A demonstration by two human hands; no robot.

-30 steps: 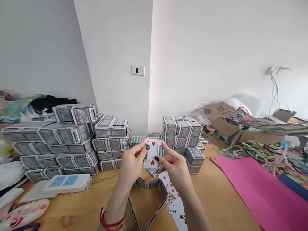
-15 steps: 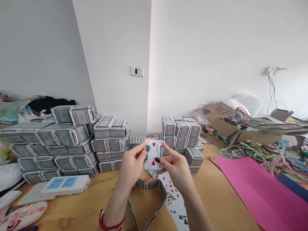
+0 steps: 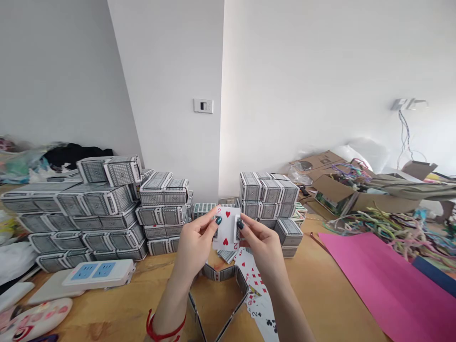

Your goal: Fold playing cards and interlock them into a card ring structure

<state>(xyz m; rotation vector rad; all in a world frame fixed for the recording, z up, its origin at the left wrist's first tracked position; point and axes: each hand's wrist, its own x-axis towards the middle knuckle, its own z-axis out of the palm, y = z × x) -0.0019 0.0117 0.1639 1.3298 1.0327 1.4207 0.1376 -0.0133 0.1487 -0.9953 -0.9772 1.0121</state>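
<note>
A two of hearts playing card [image 3: 227, 229] is held up between both hands, its face toward me. My left hand [image 3: 196, 240] pinches its left edge, and my right hand [image 3: 261, 240] grips the right edge, where a strip with a patterned back is folded over the face. Below the hands stands a heart-shaped outline of joined card pieces [image 3: 227, 274] on the wooden table [image 3: 138, 304]. Loose playing cards [image 3: 260, 306] lie face up beside it, partly behind my right forearm.
Stacks of folded-card blocks rise at left [image 3: 94, 199], centre left [image 3: 164, 213] and right [image 3: 269, 194]. A white power strip [image 3: 99, 274] lies at front left. Pink paper [image 3: 388, 285], tangled fuzzy stems [image 3: 384, 228] and an open cardboard box [image 3: 377, 203] occupy the right side.
My right thumb has moved up from the card's lower right to the folded strip at its right edge. My left hand keeps its pinch.
</note>
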